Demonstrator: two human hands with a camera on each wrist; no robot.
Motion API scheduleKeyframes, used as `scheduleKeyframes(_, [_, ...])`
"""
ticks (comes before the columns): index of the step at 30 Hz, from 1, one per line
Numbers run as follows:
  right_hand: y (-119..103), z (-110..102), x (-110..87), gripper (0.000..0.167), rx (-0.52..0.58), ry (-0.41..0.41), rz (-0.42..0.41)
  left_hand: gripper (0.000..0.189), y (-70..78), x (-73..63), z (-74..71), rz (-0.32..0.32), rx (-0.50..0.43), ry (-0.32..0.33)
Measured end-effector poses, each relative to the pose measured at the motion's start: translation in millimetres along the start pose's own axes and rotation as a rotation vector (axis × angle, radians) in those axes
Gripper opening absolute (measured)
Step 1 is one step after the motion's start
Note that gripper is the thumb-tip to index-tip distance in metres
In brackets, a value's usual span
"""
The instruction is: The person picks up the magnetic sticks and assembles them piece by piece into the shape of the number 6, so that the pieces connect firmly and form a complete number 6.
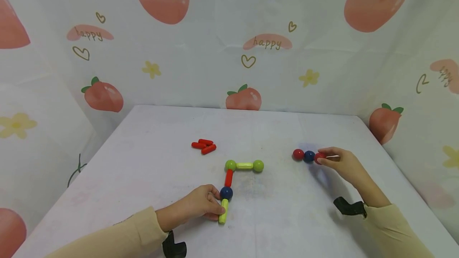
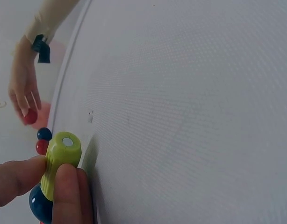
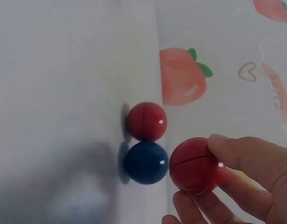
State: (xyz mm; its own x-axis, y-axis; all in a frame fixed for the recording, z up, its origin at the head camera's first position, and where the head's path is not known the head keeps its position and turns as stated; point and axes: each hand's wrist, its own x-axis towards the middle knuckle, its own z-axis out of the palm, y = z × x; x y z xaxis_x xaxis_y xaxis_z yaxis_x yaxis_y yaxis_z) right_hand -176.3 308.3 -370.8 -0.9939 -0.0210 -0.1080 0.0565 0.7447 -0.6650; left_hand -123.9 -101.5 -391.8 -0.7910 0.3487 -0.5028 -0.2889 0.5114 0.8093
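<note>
My left hand (image 1: 195,204) pinches a yellow-green ribbed rod (image 2: 64,151) between thumb and fingers. That rod's far end meets a dark blue ball (image 1: 226,192). From the ball a red rod (image 1: 228,178) leads up to a green ball (image 1: 230,165), then a second yellow-green rod (image 1: 245,166) runs right to another green ball (image 1: 258,165). On the right, my right hand (image 1: 340,164) holds a red ball (image 3: 195,165) by its fingertips. Close by, a second blue ball (image 3: 146,163) touches another red ball (image 3: 147,122); the left wrist view shows a gap between the held ball and this pair.
Several loose red rods (image 1: 204,145) lie together towards the back, left of the joined pieces. A white-topped table (image 1: 161,130) carries everything. Behind and beside it hangs a white cloth (image 1: 215,63) printed with peaches. A black strap piece sits at each wrist.
</note>
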Motion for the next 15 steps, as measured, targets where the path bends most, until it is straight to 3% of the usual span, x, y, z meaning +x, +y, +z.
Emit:
scheduleKeyframes(10, [-23, -1, -11.5, 0.056, 0.006, 0.078, -0.066, 0.038, 0.0, 0.4, 0.1, 0.001, 0.004, -0.002])
scheduleKeyframes(15, [-35, 3, -17.9, 0.055, 0.023, 0.072, -0.082, 0.038, -0.8, 1.2, -0.3, 0.005, 0.001, -0.006])
